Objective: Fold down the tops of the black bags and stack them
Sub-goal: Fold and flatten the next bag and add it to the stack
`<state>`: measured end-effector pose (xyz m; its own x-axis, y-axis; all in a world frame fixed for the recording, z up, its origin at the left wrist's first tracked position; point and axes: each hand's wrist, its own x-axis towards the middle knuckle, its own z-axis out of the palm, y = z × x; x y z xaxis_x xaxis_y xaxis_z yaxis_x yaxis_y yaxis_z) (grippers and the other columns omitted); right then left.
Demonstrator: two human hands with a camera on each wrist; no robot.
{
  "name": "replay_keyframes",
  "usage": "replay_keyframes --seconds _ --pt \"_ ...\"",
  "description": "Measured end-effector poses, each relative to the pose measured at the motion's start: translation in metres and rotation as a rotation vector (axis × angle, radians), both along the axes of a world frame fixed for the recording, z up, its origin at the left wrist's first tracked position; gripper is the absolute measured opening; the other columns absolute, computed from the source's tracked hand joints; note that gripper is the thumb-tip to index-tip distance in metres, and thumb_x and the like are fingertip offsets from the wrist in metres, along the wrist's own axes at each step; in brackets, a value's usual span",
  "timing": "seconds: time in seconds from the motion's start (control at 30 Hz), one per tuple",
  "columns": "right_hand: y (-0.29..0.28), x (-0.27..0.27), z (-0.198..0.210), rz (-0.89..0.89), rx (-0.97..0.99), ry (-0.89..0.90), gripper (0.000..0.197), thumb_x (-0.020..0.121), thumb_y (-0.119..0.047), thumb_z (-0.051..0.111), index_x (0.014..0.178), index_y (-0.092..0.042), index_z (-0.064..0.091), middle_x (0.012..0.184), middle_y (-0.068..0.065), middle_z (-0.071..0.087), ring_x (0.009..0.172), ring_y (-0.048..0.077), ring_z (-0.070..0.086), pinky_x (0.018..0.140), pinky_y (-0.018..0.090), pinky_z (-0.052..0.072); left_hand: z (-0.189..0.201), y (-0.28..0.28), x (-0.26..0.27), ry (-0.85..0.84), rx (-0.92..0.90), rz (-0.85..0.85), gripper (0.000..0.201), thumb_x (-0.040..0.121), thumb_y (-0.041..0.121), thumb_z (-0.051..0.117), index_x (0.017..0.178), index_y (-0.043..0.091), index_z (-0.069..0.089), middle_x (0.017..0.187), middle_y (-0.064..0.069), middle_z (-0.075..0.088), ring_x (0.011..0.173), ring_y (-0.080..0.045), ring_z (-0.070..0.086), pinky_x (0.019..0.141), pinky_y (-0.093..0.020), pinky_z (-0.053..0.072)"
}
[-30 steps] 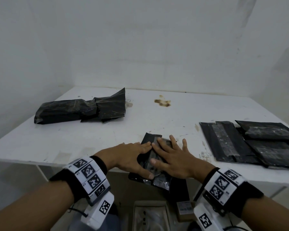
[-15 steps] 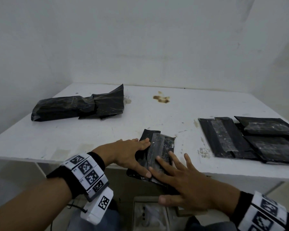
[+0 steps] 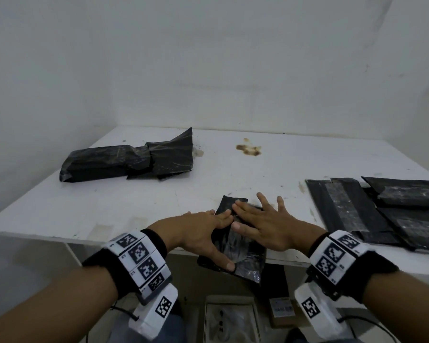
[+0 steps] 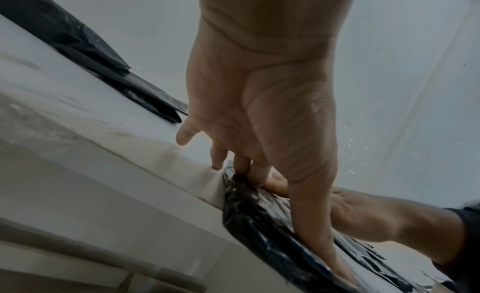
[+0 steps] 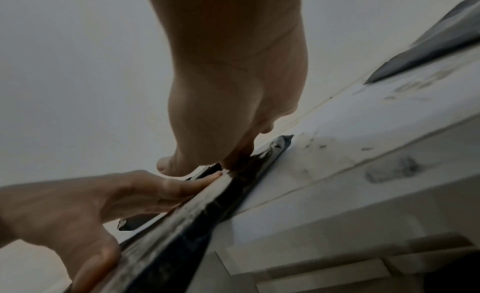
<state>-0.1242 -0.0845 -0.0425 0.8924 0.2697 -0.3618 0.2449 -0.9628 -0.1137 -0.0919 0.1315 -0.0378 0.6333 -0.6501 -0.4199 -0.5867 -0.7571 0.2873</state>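
A small black bag (image 3: 243,256) lies at the near edge of the white table (image 3: 134,206), its lower part hanging over the edge. My left hand (image 3: 206,231) lies flat on the bag's left side with straight fingers, thumb stretched down its hanging part. My right hand (image 3: 265,224) presses flat on the bag's right side, fingers spread. In the left wrist view the left hand (image 4: 259,133) presses the crinkled bag (image 4: 262,221). The right wrist view shows the right hand (image 5: 228,121) on the bag (image 5: 197,225). Flat black bags (image 3: 382,214) lie in a spread pile on the right.
A bulky heap of black bags (image 3: 126,159) rests at the back left of the table. A brown stain (image 3: 248,149) marks the far middle. Boxes (image 3: 229,318) stand on the floor below the table edge. White walls close in behind and at both sides.
My right hand drew back toward me half a second ago and has now returned forward, flat on the bag. The left hand has stayed on the bag.
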Motion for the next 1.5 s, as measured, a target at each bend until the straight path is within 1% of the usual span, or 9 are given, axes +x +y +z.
replay_keyframes --seconds 0.27,0.43,0.63,0.73,0.87,1.07,1.2,1.3,1.5 --pt "0.016 0.003 -0.011 -0.149 0.028 -0.025 0.099 0.071 -0.085 -0.005 0.155 -0.034 -0.019 0.162 -0.016 -0.024 0.148 0.03 -0.028 0.114 0.065 -0.018 0.004 -0.002 -0.004 -0.01 0.035 0.005 0.115 0.07 0.079 0.068 0.16 0.035 0.012 0.166 0.021 -0.008 0.155 -0.013 0.003 0.124 -0.052 0.015" --pt "0.009 -0.001 -0.012 -0.191 0.131 -0.055 0.089 0.085 -0.082 0.011 0.156 -0.036 -0.016 0.164 -0.011 -0.02 0.15 0.031 -0.024 0.114 0.066 -0.015 0.006 0.001 -0.009 0.01 -0.012 0.033 0.115 0.071 0.077 0.07 0.16 0.035 0.01 0.165 0.024 -0.01 0.155 -0.01 0.0 0.125 -0.052 0.012" --pt "-0.014 -0.034 -0.015 -0.286 0.216 -0.156 0.077 0.094 -0.07 0.037 0.158 -0.037 0.008 0.167 -0.003 0.008 0.152 0.03 0.017 0.118 0.065 0.011 -0.003 0.002 -0.008 0.008 -0.053 0.03 0.122 0.071 0.08 0.067 0.159 0.034 -0.004 0.165 0.022 -0.012 0.155 -0.011 -0.005 0.125 -0.054 0.008" --pt "-0.011 -0.054 -0.012 -0.291 0.291 -0.228 0.065 0.094 -0.066 0.043 0.151 -0.037 0.033 0.154 -0.008 0.044 0.136 0.02 0.046 0.111 0.057 0.033 0.002 -0.002 -0.008 0.072 -0.154 0.079 0.12 0.073 0.069 0.075 0.16 0.03 0.003 0.167 0.017 -0.006 0.155 -0.011 0.003 0.126 -0.043 0.014" --pt "0.008 -0.079 -0.006 -0.35 0.294 -0.338 0.044 0.099 -0.049 0.049 0.141 -0.038 0.044 0.133 -0.005 0.062 0.118 0.022 0.058 0.099 0.043 0.047 0.0 -0.009 -0.01 0.069 -0.358 0.228 0.097 0.073 0.071 0.072 0.154 0.034 0.036 0.164 0.014 0.022 0.149 -0.012 0.027 0.121 -0.037 0.029" --pt "0.005 -0.09 -0.004 -0.474 0.605 -0.358 0.045 0.098 -0.039 0.057 0.141 -0.036 0.044 0.135 -0.009 0.06 0.11 0.014 0.062 0.091 0.034 0.052 0.002 -0.029 -0.022 0.016 -0.766 0.495 0.032 0.087 0.024 0.078 0.118 0.024 0.072 0.12 0.006 0.069 0.102 -0.011 0.068 0.087 -0.027 0.056" --pt "-0.016 -0.101 0.005 -0.602 0.951 -0.359 0.055 0.097 -0.03 0.062 0.146 -0.039 0.037 0.144 -0.019 0.046 0.129 0.004 0.05 0.099 0.027 0.048 0.011 -0.044 -0.03 0.175 -0.985 0.585 0.03 0.088 0.002 0.073 0.113 0.019 0.072 0.105 -0.005 0.074 0.086 -0.013 0.073 0.062 -0.018 0.055" --pt "-0.036 -0.109 0.011 -0.696 1.119 -0.298 0.059 0.095 -0.022 0.066 0.145 -0.038 0.04 0.129 -0.023 0.046 0.106 -0.006 0.057 0.093 0.028 0.054 0.016 -0.063 -0.035 0.204 -1.054 0.574 0.033 0.087 0.002 0.075 0.115 0.018 0.072 0.108 -0.006 0.074 0.092 -0.015 0.074 0.075 -0.025 0.06" --pt "-0.094 -0.128 0.019 -0.706 1.006 -0.287 0.058 0.094 -0.02 0.068 0.147 -0.03 0.045 0.137 -0.008 0.057 0.114 0.014 0.064 0.099 0.039 0.054 0.024 -0.121 -0.044 0.193 -1.014 0.393 0.044 0.078 0.014 0.085 0.119 0.022 0.07 0.118 0.011 0.067 0.104 -0.006 0.065 0.082 -0.021 0.056"
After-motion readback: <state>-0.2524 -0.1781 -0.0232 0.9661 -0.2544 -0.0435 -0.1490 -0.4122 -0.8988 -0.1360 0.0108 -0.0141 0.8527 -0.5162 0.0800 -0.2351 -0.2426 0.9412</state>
